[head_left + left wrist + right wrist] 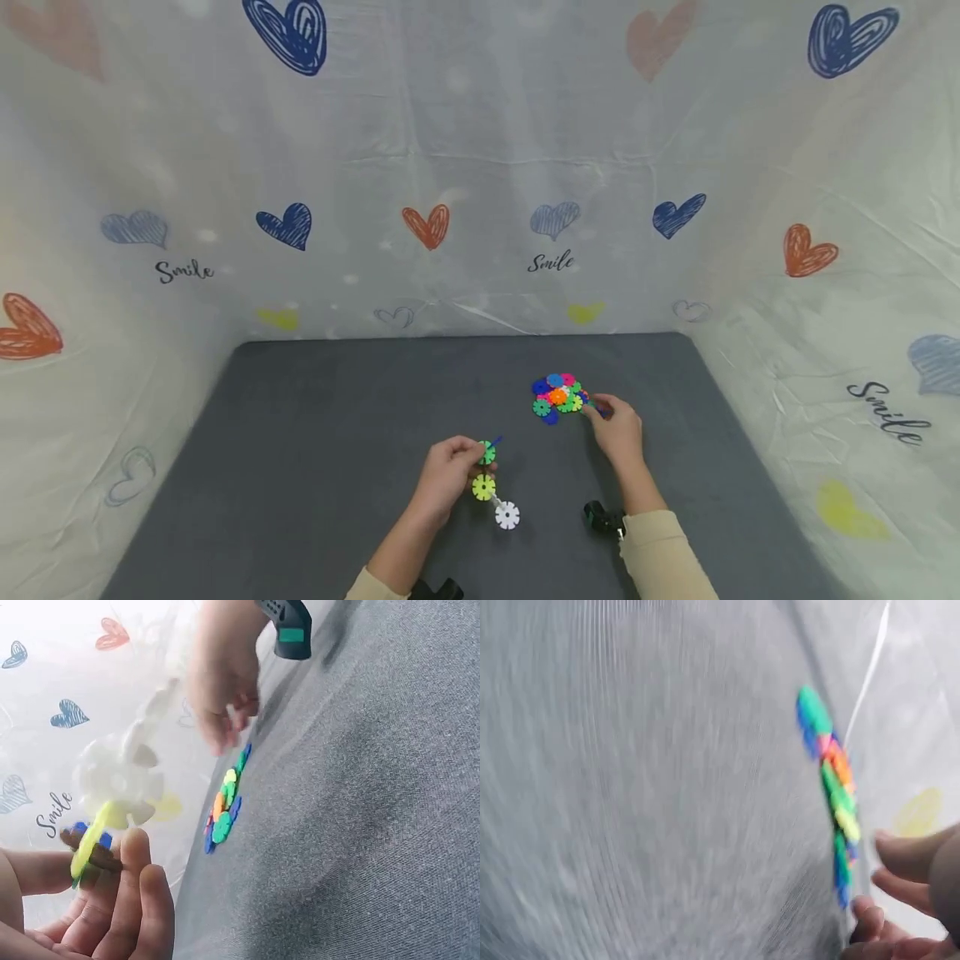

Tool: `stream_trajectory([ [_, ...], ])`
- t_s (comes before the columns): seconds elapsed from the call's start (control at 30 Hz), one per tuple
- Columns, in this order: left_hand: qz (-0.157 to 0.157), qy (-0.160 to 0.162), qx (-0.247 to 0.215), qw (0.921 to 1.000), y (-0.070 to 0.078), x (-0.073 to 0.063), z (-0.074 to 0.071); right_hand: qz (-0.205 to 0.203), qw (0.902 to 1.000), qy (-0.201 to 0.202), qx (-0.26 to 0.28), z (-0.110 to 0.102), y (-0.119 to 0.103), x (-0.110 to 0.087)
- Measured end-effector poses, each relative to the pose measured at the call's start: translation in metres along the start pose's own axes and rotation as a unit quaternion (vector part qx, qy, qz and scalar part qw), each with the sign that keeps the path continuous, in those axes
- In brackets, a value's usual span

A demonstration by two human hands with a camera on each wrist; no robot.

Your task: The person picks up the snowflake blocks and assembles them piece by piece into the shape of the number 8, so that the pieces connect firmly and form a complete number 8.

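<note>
My left hand pinches a chain of notched plastic discs between thumb and fingers. The chain has a green disc, a yellow disc and a white disc at the lower end. In the left wrist view a brown disc and a blue disc also show by the fingertips. My right hand is at the right edge of a pile of mixed coloured discs. Its fingers are loosely bent and apart in the right wrist view, with nothing seen between them.
A dark grey cloth covers the table under both hands. Behind it hangs a pale curtain printed with hearts and "Smile". Each wrist wears a black camera, the right one standing just over the cloth.
</note>
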State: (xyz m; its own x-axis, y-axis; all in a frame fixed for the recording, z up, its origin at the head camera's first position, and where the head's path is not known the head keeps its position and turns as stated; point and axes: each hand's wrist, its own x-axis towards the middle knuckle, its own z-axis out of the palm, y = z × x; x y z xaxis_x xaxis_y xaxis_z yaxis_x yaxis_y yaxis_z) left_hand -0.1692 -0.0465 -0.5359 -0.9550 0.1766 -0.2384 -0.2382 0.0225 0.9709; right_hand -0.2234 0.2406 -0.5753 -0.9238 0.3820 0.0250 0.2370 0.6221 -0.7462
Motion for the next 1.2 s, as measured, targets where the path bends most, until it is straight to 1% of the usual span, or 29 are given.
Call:
stream_trajectory([
  [0.1,0.005,0.001,-0.012,0.9999,0.0,0.0,0.001,0.003,0.9988,-0.033,-0.036,0.0,0.009,0.009],
  [0.17,0.008,-0.001,-0.015,0.9999,0.0,0.0,0.001,0.006,0.9984,-0.037,-0.043,-0.001,0.013,0.011],
  [0.27,0.009,-0.007,-0.012,0.9999,0.0,0.0,0.002,0.021,0.9988,-0.028,-0.033,-0.004,0.016,0.01],
  [0.37,0.007,-0.01,-0.012,0.9999,0.001,-0.001,0.002,0.049,0.9981,-0.023,-0.031,-0.011,0.018,0.005],
  [0.47,0.009,-0.01,-0.015,0.9998,0.001,-0.001,0.001,0.074,0.9959,-0.017,-0.049,-0.019,0.017,-0.003],
  [0.53,0.014,-0.008,-0.018,0.9997,0.002,-0.001,0.0,0.076,0.9957,-0.01,-0.053,-0.023,0.012,-0.01],
  [0.6,0.018,-0.005,-0.018,0.9996,0.003,-0.001,-0.001,0.065,0.9974,-0.007,-0.03,-0.023,0.005,-0.017],
  [0.7,0.021,-0.002,-0.014,0.9997,0.003,-0.002,-0.002,0.034,0.9988,-0.017,0.029,-0.022,-0.01,-0.03],
  [0.8,0.022,0.0,-0.014,0.9997,0.004,-0.001,-0.003,0.001,0.9961,-0.03,0.083,-0.019,-0.025,-0.041],
  [0.9,0.022,0.001,-0.025,0.9994,0.003,0.0,-0.003,-0.018,0.9906,-0.038,0.13,-0.014,-0.039,-0.05],
  [1.0,0.017,0.001,-0.033,0.9993,0.003,0.0,-0.004,-0.019,0.9796,-0.061,0.191,-0.006,-0.052,-0.06],
  [1.1,0.015,0.0,-0.031,0.9994,0.004,-0.001,-0.005,-0.011,0.9616,-0.088,0.26,0.002,-0.063,-0.069],
  [1.17,0.017,0.0,-0.029,0.9994,0.005,-0.002,-0.005,-0.006,0.9509,-0.099,0.293,0.007,-0.07,-0.074],
  [1.2,0.019,0.0,-0.028,0.9994,0.005,-0.002,-0.005,-0.006,0.9475,-0.102,0.303,0.009,-0.073,-0.076],
])
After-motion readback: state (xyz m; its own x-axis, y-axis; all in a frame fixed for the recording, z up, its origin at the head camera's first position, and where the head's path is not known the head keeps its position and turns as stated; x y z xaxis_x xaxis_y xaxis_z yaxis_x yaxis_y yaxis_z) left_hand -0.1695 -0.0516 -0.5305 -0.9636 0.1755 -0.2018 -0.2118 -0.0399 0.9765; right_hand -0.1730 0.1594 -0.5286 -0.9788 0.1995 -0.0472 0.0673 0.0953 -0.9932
